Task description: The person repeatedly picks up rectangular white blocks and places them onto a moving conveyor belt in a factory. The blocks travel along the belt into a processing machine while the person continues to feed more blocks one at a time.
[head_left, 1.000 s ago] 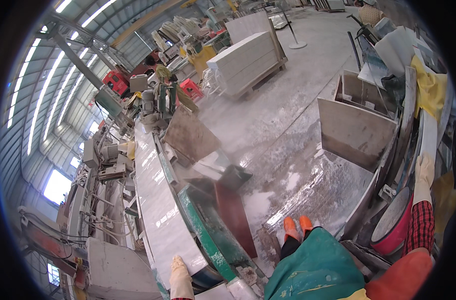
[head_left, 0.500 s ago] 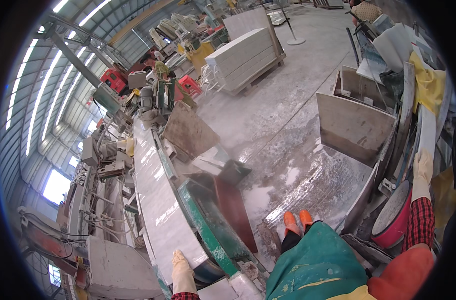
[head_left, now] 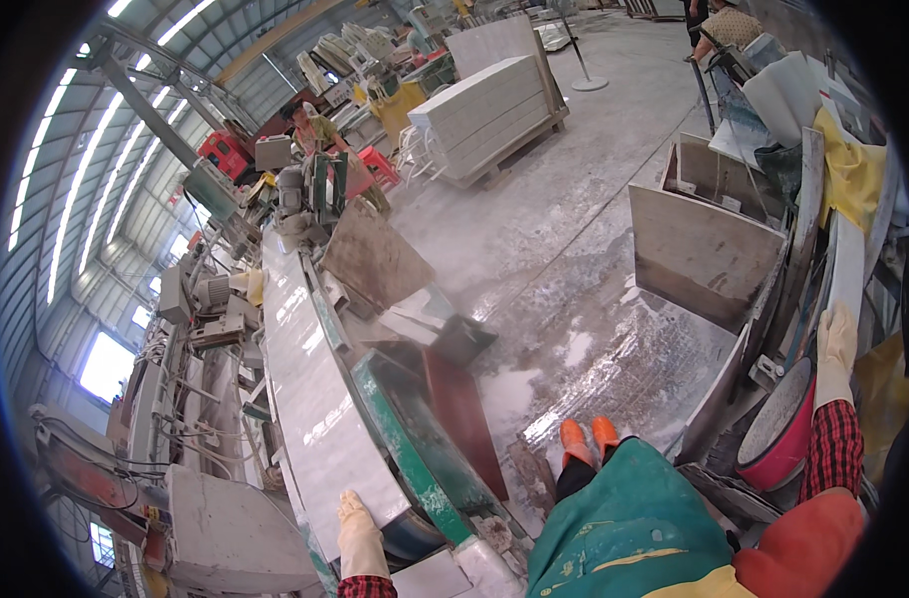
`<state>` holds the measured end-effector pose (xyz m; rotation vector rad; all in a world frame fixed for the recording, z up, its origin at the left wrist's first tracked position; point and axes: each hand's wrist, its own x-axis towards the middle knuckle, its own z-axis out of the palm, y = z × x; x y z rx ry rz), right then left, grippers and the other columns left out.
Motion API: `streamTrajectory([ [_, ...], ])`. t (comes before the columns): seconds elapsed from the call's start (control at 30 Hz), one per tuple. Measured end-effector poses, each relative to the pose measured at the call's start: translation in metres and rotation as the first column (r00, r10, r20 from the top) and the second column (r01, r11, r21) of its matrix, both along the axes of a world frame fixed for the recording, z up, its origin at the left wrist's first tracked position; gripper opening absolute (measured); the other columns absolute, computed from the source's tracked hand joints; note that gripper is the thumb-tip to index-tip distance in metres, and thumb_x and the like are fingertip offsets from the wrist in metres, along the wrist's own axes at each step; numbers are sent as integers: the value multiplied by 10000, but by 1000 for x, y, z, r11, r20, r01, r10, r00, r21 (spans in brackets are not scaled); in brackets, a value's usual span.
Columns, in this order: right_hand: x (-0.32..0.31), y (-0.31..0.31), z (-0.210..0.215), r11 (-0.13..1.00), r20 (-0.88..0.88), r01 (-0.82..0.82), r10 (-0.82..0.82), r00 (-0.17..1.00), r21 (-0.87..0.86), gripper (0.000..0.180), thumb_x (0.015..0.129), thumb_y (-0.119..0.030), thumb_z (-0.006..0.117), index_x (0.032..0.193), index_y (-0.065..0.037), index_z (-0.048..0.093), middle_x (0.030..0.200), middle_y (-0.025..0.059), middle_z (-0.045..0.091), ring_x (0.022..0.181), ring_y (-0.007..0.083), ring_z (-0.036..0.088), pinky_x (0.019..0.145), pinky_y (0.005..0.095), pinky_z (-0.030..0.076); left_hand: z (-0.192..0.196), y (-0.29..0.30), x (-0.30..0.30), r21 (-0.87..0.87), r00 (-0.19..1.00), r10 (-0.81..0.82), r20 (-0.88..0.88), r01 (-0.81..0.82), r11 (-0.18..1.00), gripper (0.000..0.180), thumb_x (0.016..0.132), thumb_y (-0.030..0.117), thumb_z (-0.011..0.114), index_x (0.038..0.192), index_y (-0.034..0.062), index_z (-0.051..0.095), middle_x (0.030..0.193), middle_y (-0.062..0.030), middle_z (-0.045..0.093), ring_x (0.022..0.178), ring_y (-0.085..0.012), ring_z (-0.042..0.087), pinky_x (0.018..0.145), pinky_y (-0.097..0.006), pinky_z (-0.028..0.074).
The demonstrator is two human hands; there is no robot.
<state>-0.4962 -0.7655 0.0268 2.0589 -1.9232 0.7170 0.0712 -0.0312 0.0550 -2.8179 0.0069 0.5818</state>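
Observation:
My left hand, in a pale rubber glove, lies on the near end of a long, glossy pale stone slab. Its fingers are stretched out, touching the slab's surface. The slab lies along a machine bed with a green side rail. At the far right, my right hand, gloved alike, rests with its fingers extended on a long whitish strip. Whether its thumb hooks around the strip's edge is hidden.
A red round tub stands below my right forearm. Brown boards lean beyond it. Left of the bed are machine parts and a concrete block. A stacked slab pile stands farther off; a co-worker is by the machine.
My left hand has shifted slightly forward and left on the slab. My right hand stays on the strip. The co-worker at the machine has changed posture, and more of a person shows at the top right.

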Motion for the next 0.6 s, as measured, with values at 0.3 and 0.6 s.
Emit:
streamTrajectory([
  [0.3,5,19,11,999,-36,-47,47,998,8,417,941,-262,538,1275,-13,549,1285,212,566,1202,383,525,1037,426,421,5,-4,-6,17,1000,-15,14,15,1000,1262,603,31,812,1560,101,-8,1629,-145,65,1479,-347,185,1201,-357,255],
  [0.6,1,19,0,1000,-64,-19,21,998,19,442,944,-270,536,1300,-9,534,1318,213,548,1239,373,503,1071,429,391,-9,9,11,1,1000,16,-11,-16,1000,1288,582,78,821,1563,125,-13,1632,-128,68,1474,-361,195,1204,-368,249],
])
